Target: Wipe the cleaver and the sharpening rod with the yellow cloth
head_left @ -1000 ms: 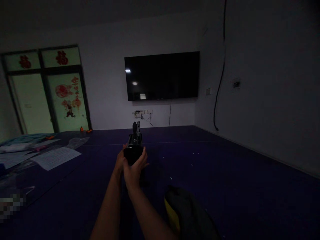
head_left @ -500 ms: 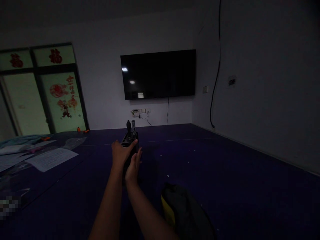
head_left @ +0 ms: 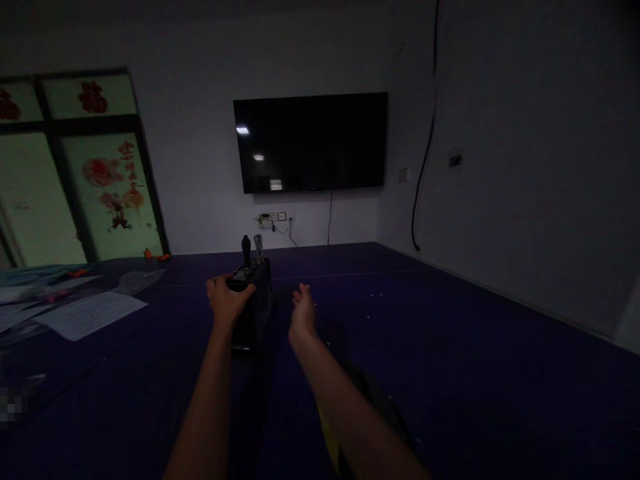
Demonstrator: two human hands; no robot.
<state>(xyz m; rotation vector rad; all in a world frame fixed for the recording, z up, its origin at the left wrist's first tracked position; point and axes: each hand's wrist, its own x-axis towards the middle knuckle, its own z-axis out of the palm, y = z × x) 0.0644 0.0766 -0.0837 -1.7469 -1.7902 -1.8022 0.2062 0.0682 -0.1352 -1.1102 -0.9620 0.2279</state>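
Note:
The room is dim. A black box-like device (head_left: 256,300) stands upright on the dark blue floor mat (head_left: 450,353), with a black knob and a silver knob sticking up from its top. My left hand (head_left: 227,298) grips the near top edge of the device, fingers curled over it. My right hand (head_left: 301,317) hovers just right of the device, apart from it, fingers together and pointing forward, holding nothing.
A dark bag with a yellow panel (head_left: 345,427) lies under my right forearm. Paper sheets (head_left: 87,313) and plastic wrap lie at the left. A wall-mounted TV (head_left: 310,142), a socket strip with cables and a glass door (head_left: 100,193) are at the back.
My right hand let go of the device and moved off to the right. My left hand shifted onto the device's top. The view swung slightly right.

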